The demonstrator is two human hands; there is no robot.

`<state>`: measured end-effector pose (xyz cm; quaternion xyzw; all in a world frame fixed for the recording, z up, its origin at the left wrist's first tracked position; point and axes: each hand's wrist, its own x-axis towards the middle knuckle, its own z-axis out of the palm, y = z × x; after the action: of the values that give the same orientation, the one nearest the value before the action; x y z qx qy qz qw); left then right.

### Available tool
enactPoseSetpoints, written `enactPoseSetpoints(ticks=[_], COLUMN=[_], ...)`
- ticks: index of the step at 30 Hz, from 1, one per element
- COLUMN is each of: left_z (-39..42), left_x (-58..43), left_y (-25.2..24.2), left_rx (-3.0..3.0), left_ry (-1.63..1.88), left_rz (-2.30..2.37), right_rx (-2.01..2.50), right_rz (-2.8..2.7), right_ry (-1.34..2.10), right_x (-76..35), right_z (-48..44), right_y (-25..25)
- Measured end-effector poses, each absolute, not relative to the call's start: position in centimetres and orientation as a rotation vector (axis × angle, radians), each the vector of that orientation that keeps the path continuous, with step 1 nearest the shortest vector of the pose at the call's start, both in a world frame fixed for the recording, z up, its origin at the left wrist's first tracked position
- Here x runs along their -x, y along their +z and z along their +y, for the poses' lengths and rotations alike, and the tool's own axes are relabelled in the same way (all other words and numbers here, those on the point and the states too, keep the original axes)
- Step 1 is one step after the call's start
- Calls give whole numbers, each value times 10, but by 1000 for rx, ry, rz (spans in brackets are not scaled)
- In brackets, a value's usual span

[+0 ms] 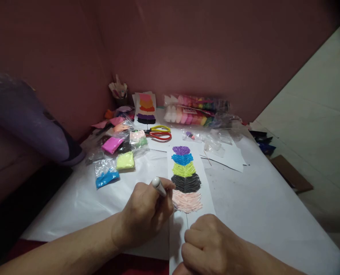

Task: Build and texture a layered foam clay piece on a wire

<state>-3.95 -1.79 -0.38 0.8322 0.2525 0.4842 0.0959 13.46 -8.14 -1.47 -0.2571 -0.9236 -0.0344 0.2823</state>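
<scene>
My left hand (147,214) is closed around a white pen-like tool (158,185), whose rounded end points up. Its tip is mostly hidden behind my fingers, beside the pale pink band (187,201) of clay. That band is the lowest on a long paper strip (208,194); above it are black (186,183), yellow-green (184,169), blue (182,159) and purple (181,150) bands, all textured in feathery strokes. A drawn line runs down below the pink. My right hand (211,244) rests curled on the strip's lower part; whether its fingers hold anything is hidden.
Clay packets, including magenta (112,145), yellow (125,160) and blue (107,178), lie left. Scissors (160,133) with yellow and red handles lie behind the strip. A finished-looking feather card (146,109) and bagged clay sticks (189,115) are by the wall.
</scene>
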Motion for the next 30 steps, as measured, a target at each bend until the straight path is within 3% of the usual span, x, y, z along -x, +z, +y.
enactPoseSetpoints(ticks=[30], left_z=[-23], left_x=[42], left_y=[3], left_rx=[-2504], left_ry=[1491], left_rz=[871], right_rx=[679], right_rz=[-2493], right_ry=[-67], right_x=[-138], right_z=[-82], right_y=[-16])
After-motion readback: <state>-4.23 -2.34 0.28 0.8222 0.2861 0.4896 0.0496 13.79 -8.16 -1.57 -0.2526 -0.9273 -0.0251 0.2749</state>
